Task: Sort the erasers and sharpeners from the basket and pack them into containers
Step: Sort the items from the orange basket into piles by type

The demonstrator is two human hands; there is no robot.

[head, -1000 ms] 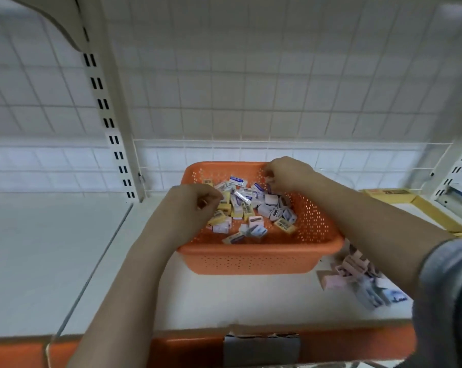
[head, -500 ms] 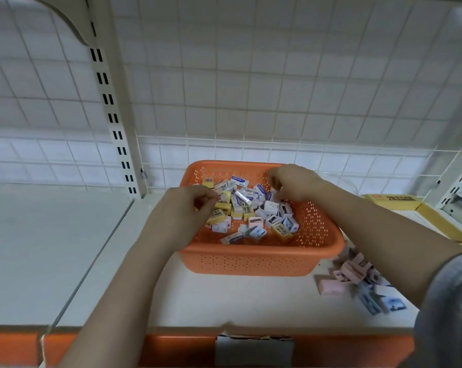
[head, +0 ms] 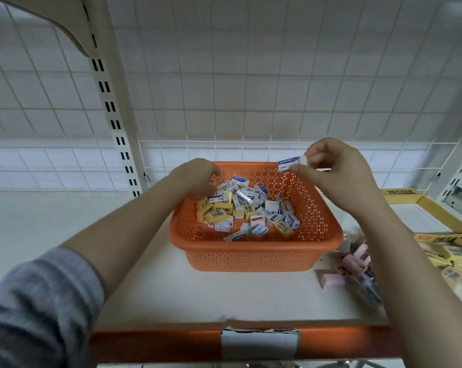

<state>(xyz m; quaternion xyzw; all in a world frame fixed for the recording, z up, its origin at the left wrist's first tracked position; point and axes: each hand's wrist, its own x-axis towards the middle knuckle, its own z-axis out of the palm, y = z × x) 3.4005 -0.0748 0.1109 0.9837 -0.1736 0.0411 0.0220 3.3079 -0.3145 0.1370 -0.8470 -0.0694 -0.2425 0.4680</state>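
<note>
Head view: right hand [head: 336, 171] pinches a blue-and-white eraser [head: 292, 163] above the basket's [head: 251, 257] far right rim. Left hand [head: 195, 176], fingers curled among the mixed pieces [head: 246, 208] inside; whether it grasps one, I cannot tell.

Left forearm runs from the near-left corner toward centre, grey sleeve [head: 38, 296] pushed up past the elbow. Left hand [head: 195, 176] palm down, knuckles up, fingers curled downward; fingertips hidden, so any grip cannot be told. Right forearm comes in from the near right, bare. Right hand [head: 336, 168] raised higher and farther, thumb and fingers pinching a small blue-and-white eraser [head: 292, 163], remaining fingers loosely curled.
</note>
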